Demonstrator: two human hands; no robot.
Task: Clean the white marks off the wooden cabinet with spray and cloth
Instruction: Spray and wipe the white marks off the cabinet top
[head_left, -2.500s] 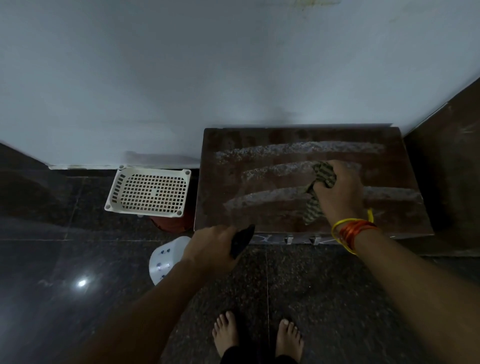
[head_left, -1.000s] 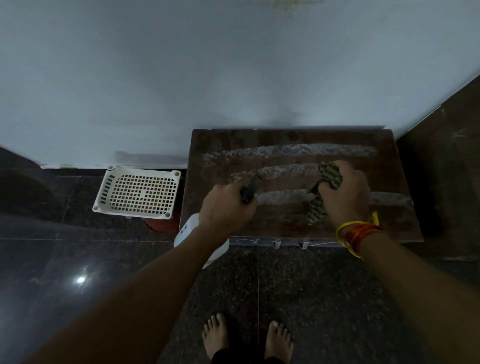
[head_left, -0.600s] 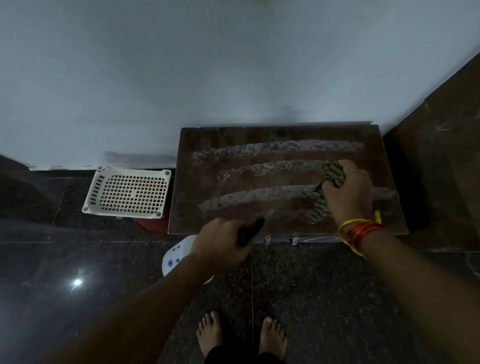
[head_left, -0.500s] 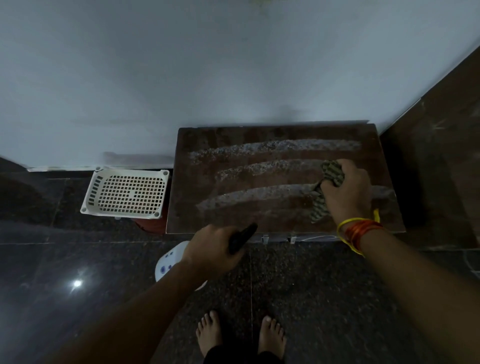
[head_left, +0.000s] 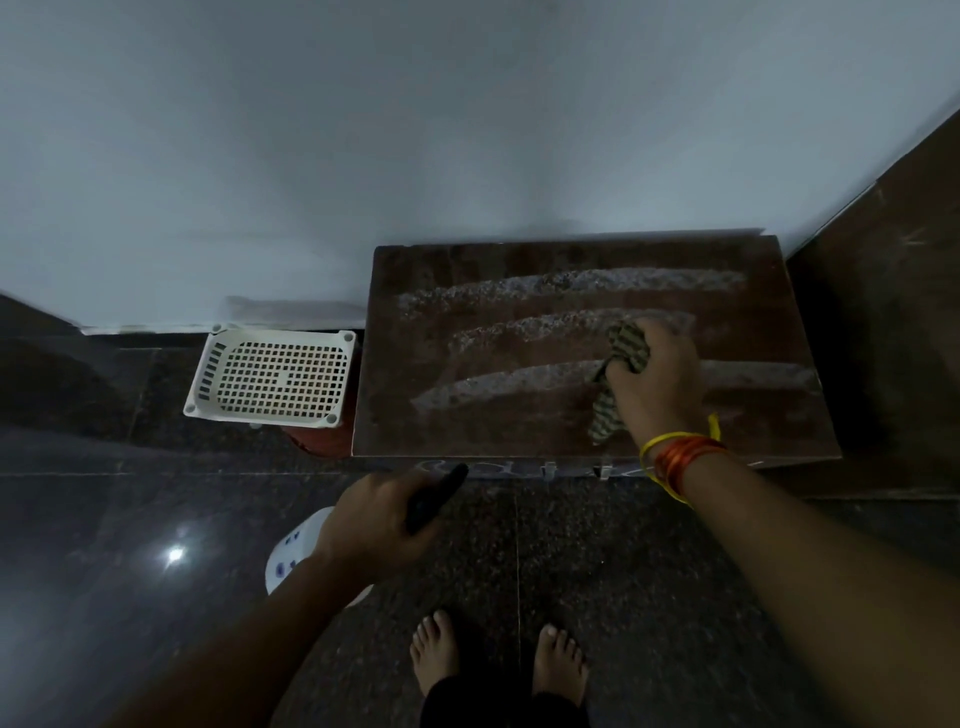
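Cabinet (head_left: 519, 426) top's three white marks (head_left: 571, 283) run left-right.

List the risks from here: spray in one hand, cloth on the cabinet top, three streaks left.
1. The left hand holds the spray bottle in front of the cabinet, over the floor; a squirt from there would likely wet the tiles by the bare feet.
2. The right hand bunches the cloth, so each pass may miss much of the white marks.
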